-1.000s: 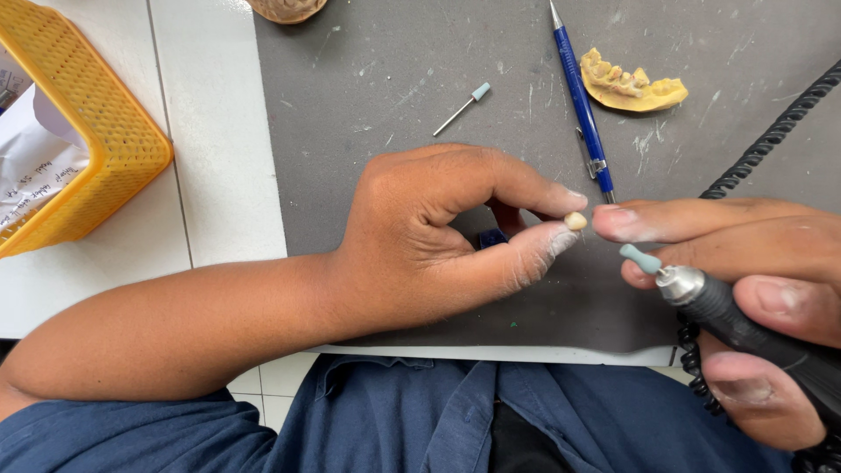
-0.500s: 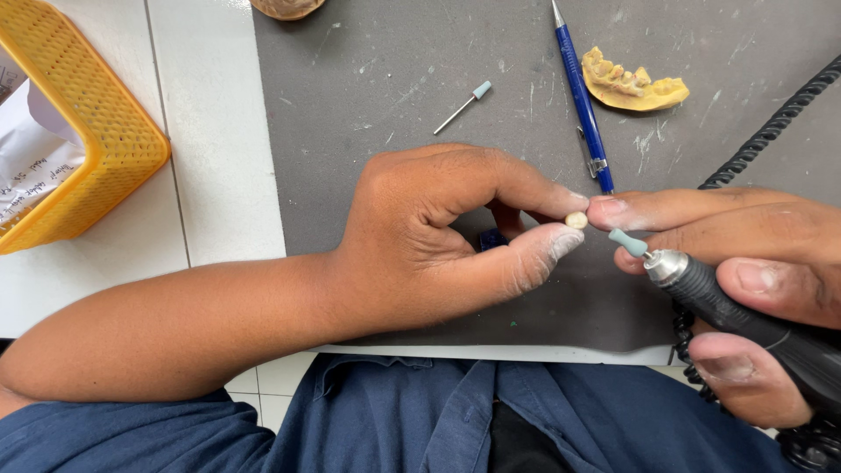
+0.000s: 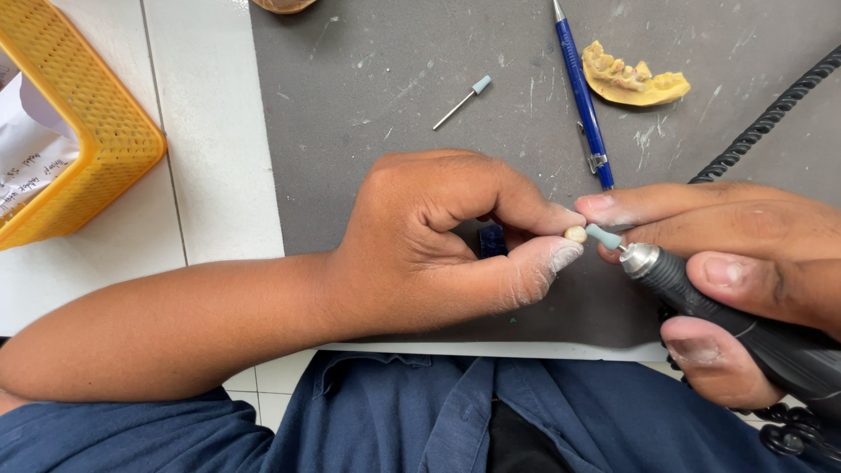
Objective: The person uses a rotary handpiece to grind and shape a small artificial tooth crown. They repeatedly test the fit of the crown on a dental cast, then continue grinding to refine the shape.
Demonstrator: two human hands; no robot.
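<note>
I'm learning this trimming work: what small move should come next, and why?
Probably turn the small cream piece slightly in the left hand. The right hand holds the handpiece with its pale blue tip touching one side only, so other faces remain unreached.

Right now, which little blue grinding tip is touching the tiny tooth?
The tip fitted in the black handpiece, held by the right hand. The spare tip lies loose on the mat.

A perforated yellow plastic basket [image 3: 105, 131] sits far left, a scuffed grey mat [image 3: 377, 96] beside it, a blue metal pen [image 3: 583, 96] and pale yellow dental cast [image 3: 635, 81] far right.
</note>
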